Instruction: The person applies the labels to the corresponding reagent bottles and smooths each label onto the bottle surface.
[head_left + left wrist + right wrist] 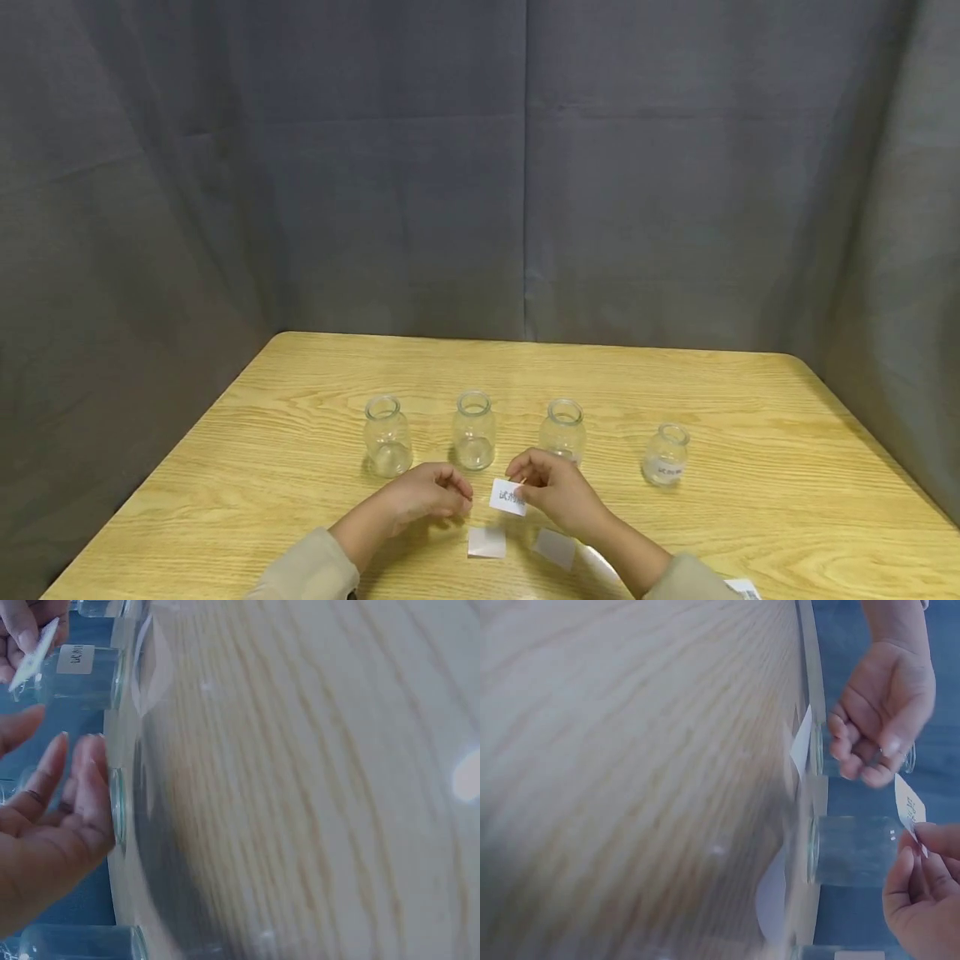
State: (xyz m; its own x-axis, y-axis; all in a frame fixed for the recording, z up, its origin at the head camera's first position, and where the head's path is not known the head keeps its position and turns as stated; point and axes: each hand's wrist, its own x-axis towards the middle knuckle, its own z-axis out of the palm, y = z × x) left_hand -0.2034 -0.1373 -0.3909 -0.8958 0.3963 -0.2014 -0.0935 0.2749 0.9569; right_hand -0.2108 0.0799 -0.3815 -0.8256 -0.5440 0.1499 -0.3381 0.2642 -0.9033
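Observation:
My right hand (561, 495) pinches a white label (506, 498) printed with dark characters between thumb and fingers, held up over the table. My left hand (429, 497) hovers to the left of that label with loosely bent fingers and nothing in its grasp; the left wrist view shows its thumb apart from the fingers. Behind the hands stand a clear glass jar (387, 442) at left and another jar (474, 437) in the middle. A third jar (564, 427), partly hidden by my right hand, bears a white label (76, 659) in the left wrist view.
At right stands a smaller-looking glass jar (666, 454) with a printed label on its front. Two white paper pieces, a left one (487, 543) and a right one (555, 549), lie before the hands on the wooden table (247, 467). Another printed paper (742, 588) shows at the bottom edge.

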